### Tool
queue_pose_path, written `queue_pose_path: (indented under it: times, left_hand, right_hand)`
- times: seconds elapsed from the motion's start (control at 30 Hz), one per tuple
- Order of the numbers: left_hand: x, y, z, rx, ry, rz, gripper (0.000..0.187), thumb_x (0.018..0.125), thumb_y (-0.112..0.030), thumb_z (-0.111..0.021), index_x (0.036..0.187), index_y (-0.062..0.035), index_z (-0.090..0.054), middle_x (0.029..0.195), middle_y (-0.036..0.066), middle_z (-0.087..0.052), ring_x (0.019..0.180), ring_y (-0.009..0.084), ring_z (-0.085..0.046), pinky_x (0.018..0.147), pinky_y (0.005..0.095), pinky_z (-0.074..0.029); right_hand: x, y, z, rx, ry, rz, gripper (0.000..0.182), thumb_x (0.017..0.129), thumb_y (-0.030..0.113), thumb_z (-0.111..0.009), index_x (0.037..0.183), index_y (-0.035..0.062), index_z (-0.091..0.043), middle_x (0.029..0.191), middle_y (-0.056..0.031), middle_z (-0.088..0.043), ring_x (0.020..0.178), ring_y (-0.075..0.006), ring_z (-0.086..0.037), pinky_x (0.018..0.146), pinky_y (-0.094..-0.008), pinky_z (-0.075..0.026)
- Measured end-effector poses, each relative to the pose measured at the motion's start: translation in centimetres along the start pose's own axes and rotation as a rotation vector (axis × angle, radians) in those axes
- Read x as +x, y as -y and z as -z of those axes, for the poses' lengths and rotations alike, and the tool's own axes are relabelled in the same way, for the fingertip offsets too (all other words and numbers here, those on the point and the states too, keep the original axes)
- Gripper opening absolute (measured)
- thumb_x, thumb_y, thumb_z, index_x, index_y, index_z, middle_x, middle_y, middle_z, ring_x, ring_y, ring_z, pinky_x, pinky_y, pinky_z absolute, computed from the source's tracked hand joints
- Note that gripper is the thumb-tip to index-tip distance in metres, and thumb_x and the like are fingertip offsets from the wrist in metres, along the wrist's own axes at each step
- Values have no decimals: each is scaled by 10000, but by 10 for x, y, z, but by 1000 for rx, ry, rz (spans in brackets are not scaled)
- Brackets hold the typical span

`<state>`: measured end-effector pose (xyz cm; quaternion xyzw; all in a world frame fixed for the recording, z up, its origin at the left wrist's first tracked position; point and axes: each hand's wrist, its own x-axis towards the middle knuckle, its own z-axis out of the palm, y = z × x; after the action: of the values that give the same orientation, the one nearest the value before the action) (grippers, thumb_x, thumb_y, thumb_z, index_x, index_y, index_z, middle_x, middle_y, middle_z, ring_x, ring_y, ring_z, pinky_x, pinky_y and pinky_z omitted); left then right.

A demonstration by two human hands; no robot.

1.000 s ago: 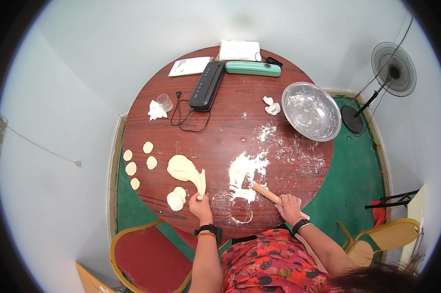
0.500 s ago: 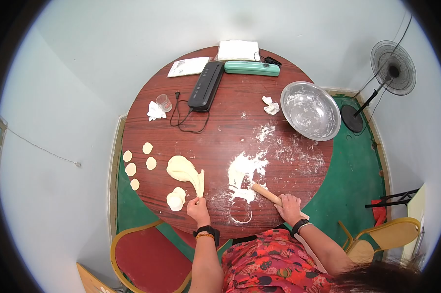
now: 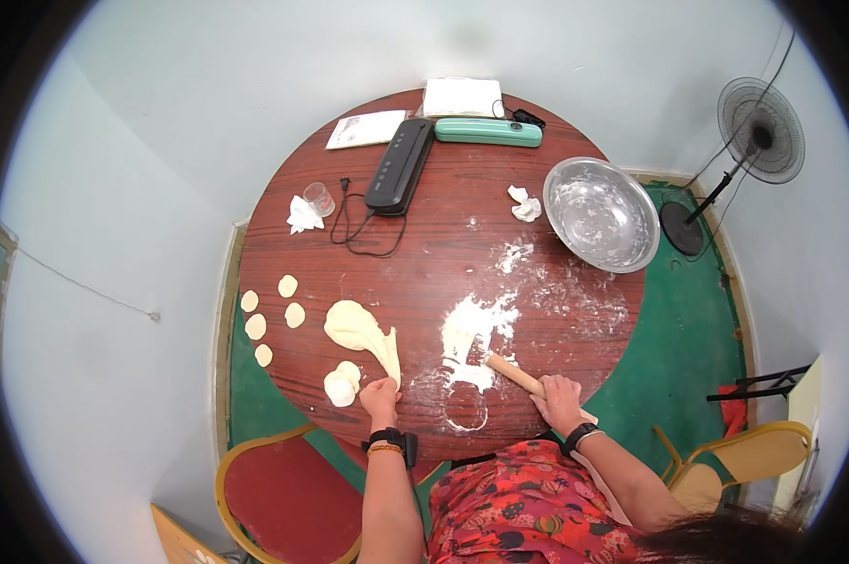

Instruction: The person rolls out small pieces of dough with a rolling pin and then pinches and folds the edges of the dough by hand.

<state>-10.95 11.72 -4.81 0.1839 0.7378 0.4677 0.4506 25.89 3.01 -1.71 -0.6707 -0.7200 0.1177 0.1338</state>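
My left hand (image 3: pixel 380 399) is closed on the lower end of a long piece of dough (image 3: pixel 357 328), whose wide part lies on the table to the upper left. Beside that hand sits a small stack of dough rounds (image 3: pixel 341 385). Several flat dough rounds (image 3: pixel 295 315) are spread at the table's left edge. My right hand (image 3: pixel 560 400) is wrapped round a wooden rolling pin (image 3: pixel 515 373), near its lower right end. The pin's far tip touches white flour (image 3: pixel 471 329) scattered over the middle of the table.
On the round table (image 3: pixel 443 254) stand a metal bowl (image 3: pixel 601 214), black device (image 3: pixel 399 167) with cord, green device (image 3: pixel 488 132), glass (image 3: pixel 319 197), crumpled tissues (image 3: pixel 525 205) and white packets (image 3: pixel 462 97). Chairs (image 3: pixel 293 498) flank the near side; a fan (image 3: pixel 761 132) is at right.
My left hand has turned slightly and moved a little with the dough end, which is stretched slightly further down. The right hand and rolling pin keep their place on the table.
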Motion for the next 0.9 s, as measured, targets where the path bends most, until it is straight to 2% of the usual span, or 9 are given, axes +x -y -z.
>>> queue_pose_path:
  times: [0.27, 0.47, 0.77, 0.87, 0.9]
  left_hand:
    - [0, -7, 5, 170, 153, 57, 236, 816, -38, -639, 1022, 52, -712, 796, 85, -687, 556, 124, -599, 480, 235, -489]
    - [-2, -17, 15, 218, 316, 192, 330, 821, -17, -600, 1137, 31, -681, 792, 60, -680, 542, 107, -574, 473, 214, -441]
    - [-17, -34, 17, 277, 516, 330, 400, 847, -8, -587, 1245, 24, -624, 863, 49, -668, 594, 103, -565, 516, 219, -445]
    - [-21, -36, 19, 166, 493, 388, 403, 903, -1, -544, 1304, 23, -571, 911, 61, -651, 639, 121, -584, 533, 221, -468]
    - [-23, -35, 20, 104, 484, 382, 421, 889, 3, -550, 1308, 29, -565, 919, 65, -652, 648, 121, -588, 542, 218, -472]
  right_hand:
    - [0, 0, 2, -3, -6, 10, 397, 803, 304, -731, 1118, 130, -564, 979, -74, -581, 937, -285, -567, 825, -455, -371]
    - [0, -1, 1, 6, -6, 15, 400, 807, 306, -726, 1124, 124, -564, 987, -80, -582, 943, -289, -564, 829, -458, -371]
    - [0, 0, 2, -3, 24, 2, 395, 808, 306, -725, 1120, 125, -563, 988, -80, -581, 945, -290, -561, 831, -455, -368]
    - [0, 0, 1, -1, 16, 6, 394, 806, 303, -727, 1117, 126, -563, 986, -80, -580, 944, -289, -561, 829, -453, -367]
    - [0, -1, 0, 4, 14, 6, 394, 805, 302, -728, 1116, 126, -563, 986, -80, -579, 944, -289, -560, 829, -453, -367]
